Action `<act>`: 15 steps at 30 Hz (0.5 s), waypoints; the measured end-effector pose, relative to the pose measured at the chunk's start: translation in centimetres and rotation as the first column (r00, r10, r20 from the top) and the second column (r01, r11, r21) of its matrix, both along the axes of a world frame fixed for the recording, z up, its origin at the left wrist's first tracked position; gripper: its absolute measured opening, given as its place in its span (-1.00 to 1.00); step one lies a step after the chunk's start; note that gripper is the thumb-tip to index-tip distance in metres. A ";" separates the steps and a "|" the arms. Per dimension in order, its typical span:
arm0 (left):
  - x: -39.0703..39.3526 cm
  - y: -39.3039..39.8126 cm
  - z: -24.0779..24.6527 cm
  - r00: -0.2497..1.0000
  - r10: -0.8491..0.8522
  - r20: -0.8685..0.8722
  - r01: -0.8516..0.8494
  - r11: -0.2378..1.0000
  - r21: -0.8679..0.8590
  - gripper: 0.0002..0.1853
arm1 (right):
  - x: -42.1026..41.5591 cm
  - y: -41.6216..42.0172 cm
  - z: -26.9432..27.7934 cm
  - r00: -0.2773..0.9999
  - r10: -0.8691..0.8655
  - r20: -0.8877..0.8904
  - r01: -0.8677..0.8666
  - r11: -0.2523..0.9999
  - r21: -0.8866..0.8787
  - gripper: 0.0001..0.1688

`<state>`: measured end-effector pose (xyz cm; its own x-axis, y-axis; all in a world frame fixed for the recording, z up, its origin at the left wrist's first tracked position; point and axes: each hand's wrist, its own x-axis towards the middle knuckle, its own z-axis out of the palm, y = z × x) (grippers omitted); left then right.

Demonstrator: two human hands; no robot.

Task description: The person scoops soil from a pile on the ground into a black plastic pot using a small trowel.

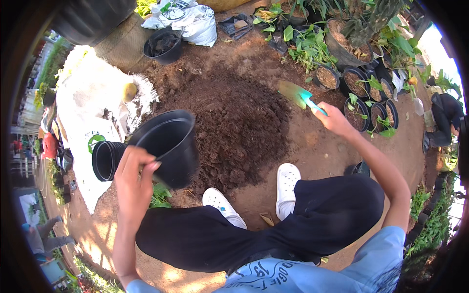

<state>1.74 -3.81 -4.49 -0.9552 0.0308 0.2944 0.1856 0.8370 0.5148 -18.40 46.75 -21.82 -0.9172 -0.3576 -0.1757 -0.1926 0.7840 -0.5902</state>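
Between thumb and fingers, my left hand (136,172) pinches the rim of a black plastic plant pot (179,150). The pot is tilted, slightly blurred, and held beside a mound of dark soil (238,124); its inside looks dark. My right hand (335,119) grips the blue handle of a garden trowel (298,94). The trowel's soil-stained blade points left, at the far right side of the mound. Just left of the held pot, a stack of nested black pots (106,160) lies on its side, partly hidden behind my left hand.
White sacks (100,106) spread along the left, with a round yellowish fruit (129,91) on one. A black pot (163,47) stands at the back beside a filled white sack (198,23). Potted seedlings (357,113) cluster at right. Other people (445,117) are at both edges.
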 end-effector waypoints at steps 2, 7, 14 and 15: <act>-3.4 0.6 -1.1 0.998 -0.053 0.023 0.053 0.998 0.026 -0.83 | 0.1 0.1 -4.0 0.988 -0.096 0.117 0.111 0.985 -0.131 -0.57; -7.4 1.7 -9.0 0.977 -0.158 0.140 0.171 0.982 -0.083 -0.81 | 3.7 -4.0 -7.8 0.927 -0.161 0.340 0.275 0.906 -0.321 -0.66; -5.1 3.9 -16.2 0.894 -0.392 0.219 0.449 0.771 -0.452 -0.81 | 5.5 -5.8 -11.5 0.805 -0.154 0.573 0.472 0.750 -0.463 -0.71; -5.0 4.0 -16.2 0.899 -0.392 0.197 0.438 0.780 -0.446 -0.80 | 5.6 -6.2 -11.5 0.777 -0.160 0.608 0.514 0.719 -0.468 -0.71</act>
